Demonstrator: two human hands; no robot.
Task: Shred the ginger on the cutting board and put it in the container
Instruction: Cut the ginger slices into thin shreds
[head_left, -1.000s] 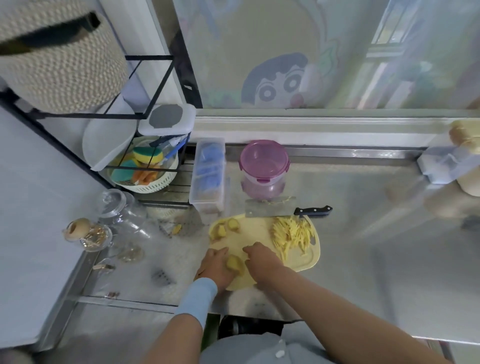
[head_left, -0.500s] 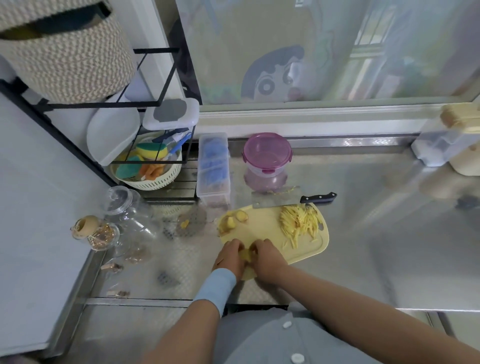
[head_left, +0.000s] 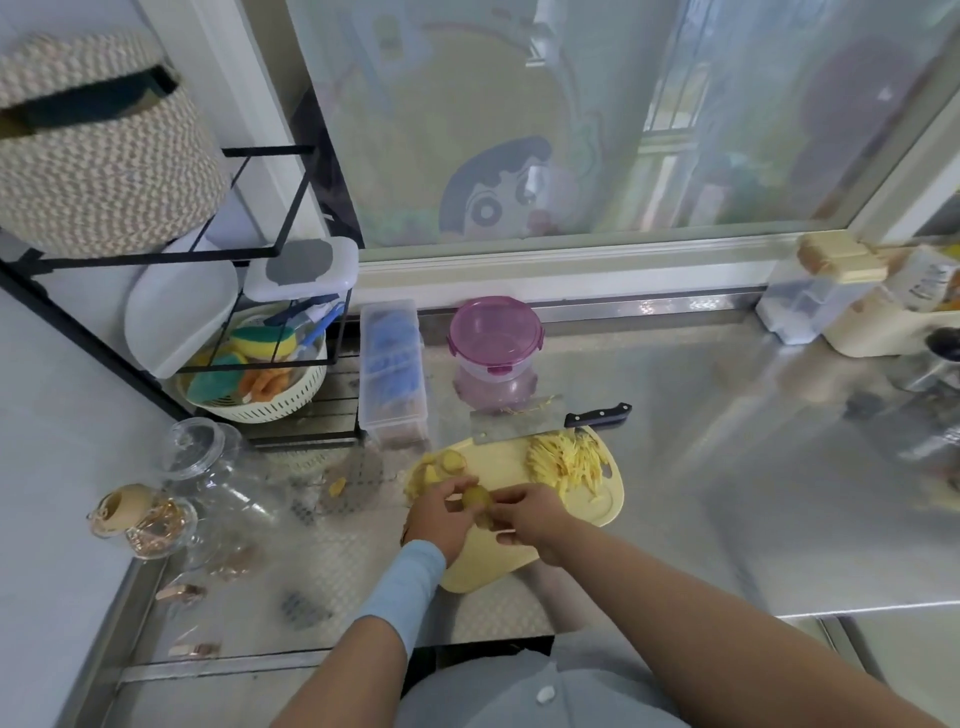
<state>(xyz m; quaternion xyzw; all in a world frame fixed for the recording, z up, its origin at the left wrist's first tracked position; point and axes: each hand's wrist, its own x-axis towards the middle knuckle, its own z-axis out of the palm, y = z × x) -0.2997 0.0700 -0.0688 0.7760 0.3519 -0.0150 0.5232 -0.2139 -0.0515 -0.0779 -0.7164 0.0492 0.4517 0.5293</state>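
Our left hand (head_left: 439, 517) and right hand (head_left: 530, 514) meet over the middle of the cutting board (head_left: 485, 571). Both pinch one ginger piece (head_left: 478, 500), fingers curled onto it. The shreds (head_left: 566, 462) are piled at the board's 2 o'clock, with spare chunks (head_left: 441, 465) at 10. The knife (head_left: 519, 423) lies along the 12 o'clock edge. The container (head_left: 496, 332) stands just past it, lid on.

Single head-worn wide-angle view, looking forward and steeply down on a steel counter (head_left: 727, 493). Close range: the cutting board (head_left: 498, 462) sits near, just below centre. A window (head_left: 675, 104) fills the far side, with a wire rack (head_left: 234, 253) far left. Edges bow.
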